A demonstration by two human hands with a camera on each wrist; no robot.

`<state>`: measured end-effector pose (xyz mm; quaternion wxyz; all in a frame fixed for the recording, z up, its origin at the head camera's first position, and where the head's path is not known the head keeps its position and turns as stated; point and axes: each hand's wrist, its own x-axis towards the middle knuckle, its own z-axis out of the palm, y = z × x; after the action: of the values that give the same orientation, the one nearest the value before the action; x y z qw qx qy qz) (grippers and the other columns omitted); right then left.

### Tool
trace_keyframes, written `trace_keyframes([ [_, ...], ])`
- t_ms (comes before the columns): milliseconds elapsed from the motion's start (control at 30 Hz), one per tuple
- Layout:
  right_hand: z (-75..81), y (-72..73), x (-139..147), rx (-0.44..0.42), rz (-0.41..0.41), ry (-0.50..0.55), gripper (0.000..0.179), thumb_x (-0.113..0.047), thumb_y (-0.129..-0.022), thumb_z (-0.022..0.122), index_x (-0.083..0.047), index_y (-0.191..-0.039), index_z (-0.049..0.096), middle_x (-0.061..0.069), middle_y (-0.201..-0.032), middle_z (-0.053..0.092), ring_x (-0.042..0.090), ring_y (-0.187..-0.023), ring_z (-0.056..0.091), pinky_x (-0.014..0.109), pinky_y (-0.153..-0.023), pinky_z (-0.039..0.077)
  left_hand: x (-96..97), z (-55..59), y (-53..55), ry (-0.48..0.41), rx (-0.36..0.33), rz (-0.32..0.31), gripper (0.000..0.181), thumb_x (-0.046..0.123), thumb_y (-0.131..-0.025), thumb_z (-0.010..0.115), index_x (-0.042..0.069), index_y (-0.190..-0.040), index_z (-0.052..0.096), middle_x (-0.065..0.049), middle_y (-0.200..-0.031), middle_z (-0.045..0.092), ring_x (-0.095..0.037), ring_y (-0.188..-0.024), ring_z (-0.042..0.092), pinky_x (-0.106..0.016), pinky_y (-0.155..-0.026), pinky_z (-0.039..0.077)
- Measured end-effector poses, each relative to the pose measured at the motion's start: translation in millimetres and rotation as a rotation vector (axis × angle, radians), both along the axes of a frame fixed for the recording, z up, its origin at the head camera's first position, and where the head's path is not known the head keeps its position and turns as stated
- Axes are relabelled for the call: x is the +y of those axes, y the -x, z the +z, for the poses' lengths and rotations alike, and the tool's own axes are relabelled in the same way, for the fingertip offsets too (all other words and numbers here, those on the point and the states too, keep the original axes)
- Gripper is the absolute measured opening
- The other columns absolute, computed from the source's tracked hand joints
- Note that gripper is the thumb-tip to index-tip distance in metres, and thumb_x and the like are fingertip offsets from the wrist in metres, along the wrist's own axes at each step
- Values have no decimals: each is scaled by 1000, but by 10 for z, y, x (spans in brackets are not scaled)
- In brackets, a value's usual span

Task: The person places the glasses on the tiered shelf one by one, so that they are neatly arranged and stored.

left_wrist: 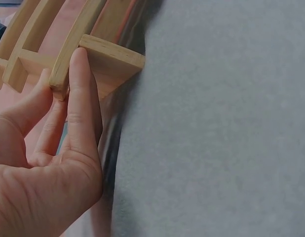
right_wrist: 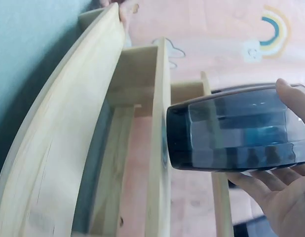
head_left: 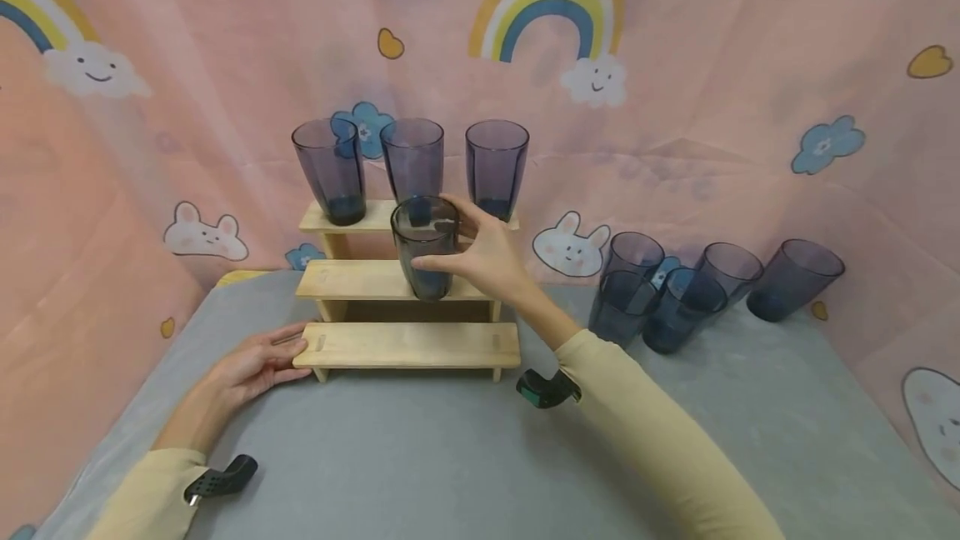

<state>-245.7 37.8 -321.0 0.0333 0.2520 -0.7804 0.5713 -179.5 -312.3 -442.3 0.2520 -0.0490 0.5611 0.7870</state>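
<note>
My right hand [head_left: 487,257] grips a dark tinted drinking glass [head_left: 425,240] around its side, thumb on one face and fingers on the other. In the right wrist view the base of this glass [right_wrist: 231,131] is right at the middle board of a three-tier wooden stand [head_left: 405,344]. My left hand [head_left: 251,365] pinches the left end of the stand's lowest board; the left wrist view has the thumb on one face of that board [left_wrist: 76,49] and fingers on the other. Along the top tier stand three similar glasses, left [head_left: 330,173], middle [head_left: 412,157] and right [head_left: 497,165].
Several more tinted glasses are on the grey cloth at the right, including a front one [head_left: 622,307] and a far-right one [head_left: 795,280]. A pink printed curtain [head_left: 697,48] hangs behind the cloth-covered table [head_left: 420,457]. Both wrists carry black devices, such as the right one [head_left: 547,390].
</note>
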Motion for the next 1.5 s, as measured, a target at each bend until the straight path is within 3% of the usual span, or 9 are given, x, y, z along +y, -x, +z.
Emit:
trace_keyframes([
  [367,-78,95,-589,45,-21,86,88,-19,-72,89,-7,-147,44,10,-133,58,19,-117,61,25,-94,51,-37,-27,25,-14,17,-22,74,2,-102,48,-5,-154,-5,-2,-110,65,-16,-99,66,-34,-83,58],
  [600,-104,86,-869,62,5,85,86,-21,-74,88,-6,-146,45,9,-118,66,11,-87,64,18,-74,49,4,14,22,-15,15,-32,73,3,-102,49,-4,-154,0,-3,-112,65,-17,-101,66,-34,-83,57],
  [900,-134,51,-1161,14,-34,36,90,-27,-72,90,-14,-148,44,8,-141,54,15,-117,60,23,-92,50,29,55,19,-11,2,-34,73,5,-102,50,-3,-155,0,-3,-110,66,-15,-100,66,-33,-82,58],
  [1167,-148,37,-1270,42,-62,-2,89,-31,-73,89,-17,-148,44,6,-145,49,19,-120,57,26,-94,50,9,52,1,-47,-11,-30,69,5,-102,50,0,-156,6,-5,-112,66,-17,-102,66,-34,-84,57],
  [1500,-163,-12,-1248,26,-54,-28,90,-33,-77,85,-17,-151,36,5,-146,46,20,-126,51,31,-100,47,1,10,2,-21,25,-41,76,5,-103,47,-6,-152,-9,0,-110,65,-15,-99,66,-32,-83,57],
])
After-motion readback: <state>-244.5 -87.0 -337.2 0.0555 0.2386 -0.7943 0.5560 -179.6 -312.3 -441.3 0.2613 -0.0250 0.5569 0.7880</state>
